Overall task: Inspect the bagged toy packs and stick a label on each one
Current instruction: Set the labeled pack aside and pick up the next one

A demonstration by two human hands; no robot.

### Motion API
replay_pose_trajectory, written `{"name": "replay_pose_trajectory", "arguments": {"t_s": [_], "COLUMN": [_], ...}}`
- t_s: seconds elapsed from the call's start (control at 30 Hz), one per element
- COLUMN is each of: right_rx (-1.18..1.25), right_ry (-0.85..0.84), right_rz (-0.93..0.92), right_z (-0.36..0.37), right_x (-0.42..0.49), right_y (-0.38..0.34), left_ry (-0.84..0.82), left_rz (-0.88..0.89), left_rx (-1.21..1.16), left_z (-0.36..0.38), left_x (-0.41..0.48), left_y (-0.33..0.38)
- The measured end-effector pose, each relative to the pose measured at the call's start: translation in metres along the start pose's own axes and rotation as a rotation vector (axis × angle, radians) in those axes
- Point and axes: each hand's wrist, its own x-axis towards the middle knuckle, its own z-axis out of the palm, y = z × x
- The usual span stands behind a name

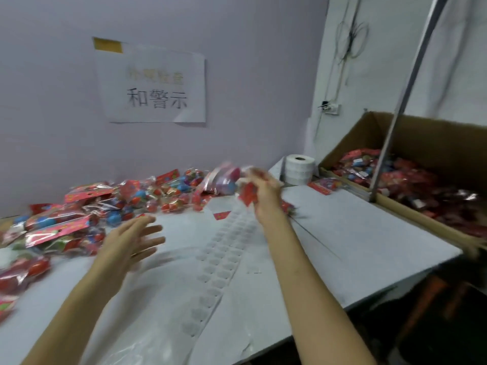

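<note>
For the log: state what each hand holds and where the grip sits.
The right hand holds a bagged toy pack; the grip is at its red card end, blur hides finer detail. The left hand holds nothing.

Reds and blues on a pale grey tabletop point(355, 233), as I see it remotely.

Left of my left hand point(131, 241), the heaped toy packs point(87, 212) are clear glossy film with red header cards printed in yellow and green; blue and red toys show through. The toy pack point(226, 180) in my right hand point(263, 196) blurs to red, pink and purple. Between both hands runs a white label strip point(224, 248) with repeating rows of pale rounded labels. Beyond the right hand the label roll point(300, 168) is white; to its right the cardboard box point(421, 138) is brown, with more red packs inside. The wall point(250, 75) is lilac, and its paper sign point(152, 85) is white with black and faded yellow characters, under yellow tape point(108, 44).
</note>
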Motion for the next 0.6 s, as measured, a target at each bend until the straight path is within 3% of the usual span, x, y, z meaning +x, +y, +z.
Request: {"name": "replay_pose_trajectory", "arguments": {"t_s": [0.07,0.2,0.4,0.6], "right_rx": [0.278,0.211,-0.072,-0.457], "right_ry": [0.256,0.327,0.199,-0.075], "right_rz": [-0.096,-0.1,0.022,0.006], "right_z": [-0.021,-0.056,-0.039,0.011], "right_x": [0.019,0.024,0.01,0.0], "right_y": [-0.022,-0.033,0.01,0.042], "left_ry": [0.008,0.011,0.057,0.169], "left_rz": [-0.004,-0.011,-0.008,0.014], "left_rx": [-0.005,-0.003,0.022,-0.004], "left_z": [0.0,0.003,0.001,0.006], "left_x": [-0.001,0.001,-0.003,-0.014], "left_y": [0.0,0.001,-0.001,0.009]}}
